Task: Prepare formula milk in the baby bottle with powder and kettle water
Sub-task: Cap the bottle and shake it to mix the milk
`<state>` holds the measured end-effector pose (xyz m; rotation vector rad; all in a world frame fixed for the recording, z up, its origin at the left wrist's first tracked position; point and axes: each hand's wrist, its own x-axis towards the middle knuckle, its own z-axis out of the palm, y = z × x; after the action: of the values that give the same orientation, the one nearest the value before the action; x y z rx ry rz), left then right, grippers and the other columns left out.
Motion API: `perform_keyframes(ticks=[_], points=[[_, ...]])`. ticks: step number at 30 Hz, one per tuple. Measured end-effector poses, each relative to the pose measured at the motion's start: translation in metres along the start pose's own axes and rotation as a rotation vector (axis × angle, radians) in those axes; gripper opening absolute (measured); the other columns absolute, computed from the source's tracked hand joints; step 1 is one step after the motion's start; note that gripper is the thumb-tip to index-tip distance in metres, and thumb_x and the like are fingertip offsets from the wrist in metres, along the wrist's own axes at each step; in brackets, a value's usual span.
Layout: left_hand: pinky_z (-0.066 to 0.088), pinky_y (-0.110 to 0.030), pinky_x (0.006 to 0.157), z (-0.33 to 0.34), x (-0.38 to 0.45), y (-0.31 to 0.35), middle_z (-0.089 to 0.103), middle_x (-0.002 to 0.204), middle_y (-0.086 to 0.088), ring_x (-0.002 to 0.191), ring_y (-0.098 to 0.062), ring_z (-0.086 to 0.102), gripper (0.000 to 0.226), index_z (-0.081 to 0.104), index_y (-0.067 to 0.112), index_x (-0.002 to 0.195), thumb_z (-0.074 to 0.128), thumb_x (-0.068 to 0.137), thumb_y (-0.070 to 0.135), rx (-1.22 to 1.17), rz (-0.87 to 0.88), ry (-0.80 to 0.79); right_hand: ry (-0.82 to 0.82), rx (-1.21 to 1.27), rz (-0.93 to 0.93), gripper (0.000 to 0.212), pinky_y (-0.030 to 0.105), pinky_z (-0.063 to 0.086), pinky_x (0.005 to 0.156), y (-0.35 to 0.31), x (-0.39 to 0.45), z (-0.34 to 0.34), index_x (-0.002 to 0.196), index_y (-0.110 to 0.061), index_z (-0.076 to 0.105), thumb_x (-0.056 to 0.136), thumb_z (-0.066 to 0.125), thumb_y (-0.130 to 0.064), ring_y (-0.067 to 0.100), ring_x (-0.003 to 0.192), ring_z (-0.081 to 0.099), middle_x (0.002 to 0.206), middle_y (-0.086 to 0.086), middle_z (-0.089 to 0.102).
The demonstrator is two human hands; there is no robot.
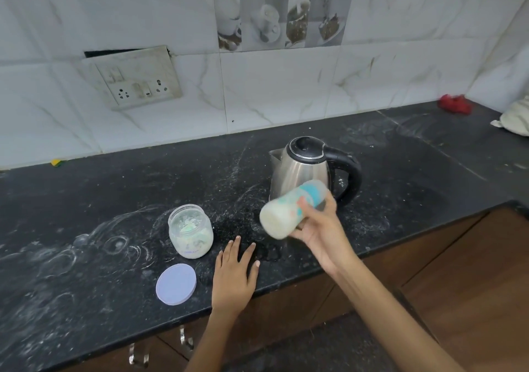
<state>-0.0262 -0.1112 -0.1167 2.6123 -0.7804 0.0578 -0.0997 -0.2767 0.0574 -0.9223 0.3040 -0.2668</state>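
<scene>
- Black stone counter (86, 200), streaked with white powder smears; wood cabinets below.
- Your right hand (317, 228) grips the baby bottle (292, 211) above the counter, fingers and thumb curled round its middle.
- Bottle is tilted nearly sideways, base toward the camera and left, teal collar and clear cap pointing up-right toward the kettle (309, 168). Milky white liquid inside. Bottle is blurred.
- Bottle overlaps the kettle's lower front in view; can't tell if they touch.
- Kettle is steel with black lid and handle, upright on the counter, lid closed, spout to the left.
- Your left hand (236, 274) lies flat on the counter near the front edge, fingers straight and spread, holding nothing.
- Powder jar (190, 231) stands open, upright, just left of your left hand, white powder inside.
- Lilac lid (176, 284) lies flat on the counter in front of the jar, apart from it.
- Wall socket plate (137, 79) on the tiled wall; red cloth (455, 104) far right at the back.
</scene>
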Motion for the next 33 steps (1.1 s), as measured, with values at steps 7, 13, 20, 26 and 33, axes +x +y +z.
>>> perform_keyframes(ticks=[7,13,20,26,33], points=[[0.041,-0.052,0.102,-0.003,-0.002,0.000,0.051,0.139,-0.014,0.128,-0.033,0.049,0.055,0.028,0.027,0.139,0.038,0.086,0.039,-0.032,0.018,0.007,-0.314,-0.385,0.098,0.081,0.048,0.061,0.073,0.004,-0.013,-0.001,0.141,-0.037,0.029,0.081,0.069,-0.003,0.028,0.105,0.068,0.126,0.014,0.058],[0.034,-0.048,0.108,0.001,-0.002,-0.002,0.045,0.145,-0.010,0.135,-0.031,0.041,0.049,0.050,0.024,0.134,0.038,0.091,0.043,-0.008,0.000,-0.005,-0.092,-0.192,0.051,0.058,0.054,0.060,0.070,0.012,-0.007,0.001,0.135,-0.035,0.035,0.090,0.064,-0.013,0.034,0.106,0.068,0.126,0.015,0.060],[0.025,-0.044,0.112,0.000,0.000,0.000,0.035,0.152,-0.006,0.141,-0.026,0.031,0.053,0.046,0.030,0.138,0.023,0.094,0.050,0.008,-0.005,-0.019,0.012,-0.077,-0.072,0.059,0.058,0.058,0.075,0.000,-0.002,-0.003,0.138,-0.032,0.036,0.088,0.066,-0.019,0.034,0.107,0.067,0.131,0.014,0.057],[0.036,-0.050,0.104,-0.003,-0.001,0.001,0.049,0.142,-0.012,0.130,-0.033,0.046,0.051,0.037,0.024,0.137,0.035,0.089,0.042,-0.038,0.016,-0.003,-0.239,-0.461,0.008,0.076,0.050,0.060,0.069,0.006,-0.015,-0.004,0.138,-0.046,0.032,0.081,0.073,-0.017,0.031,0.105,0.069,0.120,0.013,0.065],[0.030,-0.045,0.110,-0.002,-0.002,0.001,0.042,0.147,-0.009,0.136,-0.030,0.038,0.051,0.048,0.025,0.136,0.030,0.092,0.046,-0.007,-0.006,-0.022,-0.021,-0.234,-0.032,0.060,0.060,0.058,0.073,0.005,-0.003,-0.008,0.138,-0.040,0.032,0.093,0.061,-0.014,0.035,0.104,0.069,0.130,0.014,0.059]])
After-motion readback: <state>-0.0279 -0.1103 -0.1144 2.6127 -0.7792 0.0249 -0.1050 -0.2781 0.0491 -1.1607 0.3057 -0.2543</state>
